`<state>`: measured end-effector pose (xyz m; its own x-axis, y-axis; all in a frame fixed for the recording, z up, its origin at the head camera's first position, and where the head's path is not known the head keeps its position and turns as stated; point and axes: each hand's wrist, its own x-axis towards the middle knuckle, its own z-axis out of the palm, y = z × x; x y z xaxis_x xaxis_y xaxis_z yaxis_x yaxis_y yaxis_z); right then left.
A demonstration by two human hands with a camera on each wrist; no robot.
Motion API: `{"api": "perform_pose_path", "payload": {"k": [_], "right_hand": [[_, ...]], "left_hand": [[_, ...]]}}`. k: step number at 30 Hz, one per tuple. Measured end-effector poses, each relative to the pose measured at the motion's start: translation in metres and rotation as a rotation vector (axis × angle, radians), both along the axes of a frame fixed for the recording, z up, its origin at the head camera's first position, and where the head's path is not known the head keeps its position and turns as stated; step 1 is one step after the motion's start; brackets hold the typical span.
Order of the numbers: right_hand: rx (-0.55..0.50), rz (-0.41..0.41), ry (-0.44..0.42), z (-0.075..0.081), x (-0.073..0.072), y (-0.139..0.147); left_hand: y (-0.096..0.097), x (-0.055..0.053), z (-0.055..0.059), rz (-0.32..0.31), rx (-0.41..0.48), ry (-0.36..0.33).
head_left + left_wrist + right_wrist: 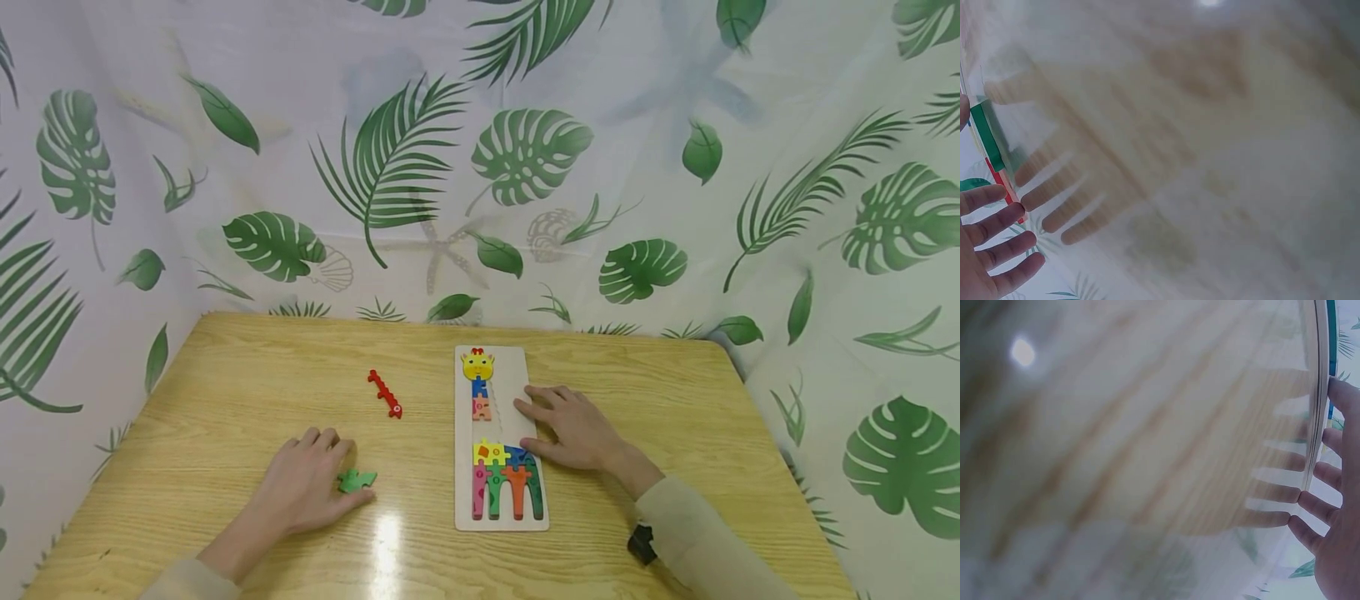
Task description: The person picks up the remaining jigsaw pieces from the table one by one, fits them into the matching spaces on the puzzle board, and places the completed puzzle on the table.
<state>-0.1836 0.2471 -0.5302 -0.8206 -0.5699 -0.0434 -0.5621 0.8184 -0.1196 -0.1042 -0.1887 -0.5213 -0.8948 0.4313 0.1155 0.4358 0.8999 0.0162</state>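
Observation:
A wooden giraffe puzzle board (512,367) lies lengthwise on the table, its yellow head piece (477,367) at the far end. Bare wood shows along the neck between the peach piece (482,408) and the yellow body piece (491,454). My right hand (577,429) rests at the board's right edge, fingertips on it and thumb by the blue piece (517,455). On the left, my left hand (311,483) lies around a loose green puzzle piece (357,481), which sits between thumb and forefinger. The fingers (997,222) are spread and fairly straight in the left wrist view.
A loose red puzzle piece (386,394) lies on the wooden table (300,358), beyond my left hand and left of the board. Leaf-printed cloth (420,167) hangs behind the table and at both sides. A dark object (642,543) is by my right sleeve.

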Motion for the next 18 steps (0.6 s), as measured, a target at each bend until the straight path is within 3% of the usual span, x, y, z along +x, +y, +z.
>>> {"api": "perform_pose_path", "payload": {"k": [10,18], "right_hand": [[-0.007,0.001,0.0,-0.0005,-0.0003,0.0002],[-0.011,0.003,0.003,0.0002,0.0008,0.0006]], "left_hand": [[-0.0029,0.006,-0.0021,-0.021,-0.011,0.016],[-0.0068,0.0086,-0.0027,-0.004,-0.017,0.033]]}}
